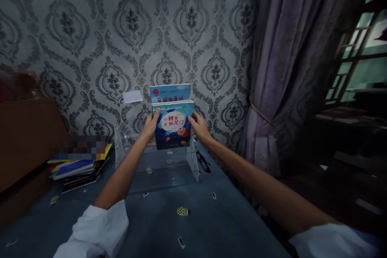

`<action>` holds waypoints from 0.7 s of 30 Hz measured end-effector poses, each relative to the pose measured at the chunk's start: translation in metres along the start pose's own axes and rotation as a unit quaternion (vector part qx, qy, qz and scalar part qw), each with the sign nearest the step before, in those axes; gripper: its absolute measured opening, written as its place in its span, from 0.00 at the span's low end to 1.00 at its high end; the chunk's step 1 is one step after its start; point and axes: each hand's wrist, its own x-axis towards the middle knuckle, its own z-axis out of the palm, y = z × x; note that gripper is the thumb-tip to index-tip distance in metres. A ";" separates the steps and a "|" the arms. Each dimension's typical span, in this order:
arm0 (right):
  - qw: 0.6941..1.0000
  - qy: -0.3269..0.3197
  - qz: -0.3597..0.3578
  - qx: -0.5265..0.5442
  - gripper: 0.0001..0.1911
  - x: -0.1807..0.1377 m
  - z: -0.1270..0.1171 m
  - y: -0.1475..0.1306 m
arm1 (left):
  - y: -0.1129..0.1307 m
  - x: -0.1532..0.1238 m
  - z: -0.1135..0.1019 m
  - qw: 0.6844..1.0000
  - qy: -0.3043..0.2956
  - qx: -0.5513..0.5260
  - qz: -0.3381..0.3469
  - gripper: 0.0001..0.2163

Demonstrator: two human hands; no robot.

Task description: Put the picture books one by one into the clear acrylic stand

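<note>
A blue-green picture book (173, 131) with a white title oval and red lettering is held upright between my two hands. My left hand (150, 125) grips its left edge, thumb on the front cover. At the right edge, my right hand (199, 126) is closed against the book, its fingertips partly hidden. Behind it stands a taller light-blue book (171, 92), its lower part covered; whether my fingers also hold this one is unclear. Below and around the books is a clear acrylic rack (193, 165) with transparent side panels, standing on the table.
Black-framed glasses (203, 162) lie right of the rack. A stack of books (77, 171) lies to the left, beside a brown box-like piece (27, 141). A white card (132, 96) shows against the patterned wall. A purple curtain (278, 60) hangs beyond the right side of the table (157, 225).
</note>
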 end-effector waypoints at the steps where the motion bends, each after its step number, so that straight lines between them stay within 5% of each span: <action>1: 1.000 0.002 0.000 0.000 0.20 0.000 0.000 0.000 | 0.000 0.000 0.000 1.000 0.001 0.007 0.006 0.29; 11: 0.999 -0.008 0.022 -0.037 0.20 -0.008 -0.004 0.005 | -0.003 -0.010 -0.010 0.972 0.034 0.228 0.043 0.21; 16: 0.995 -0.033 0.047 -0.076 0.20 -0.028 -0.013 0.009 | -0.009 -0.028 -0.028 0.912 -0.015 0.408 0.038 0.14; 21: 0.991 -0.037 0.054 -0.117 0.17 -0.045 -0.018 0.007 | -0.016 -0.039 -0.040 0.887 -0.075 0.454 0.046 0.11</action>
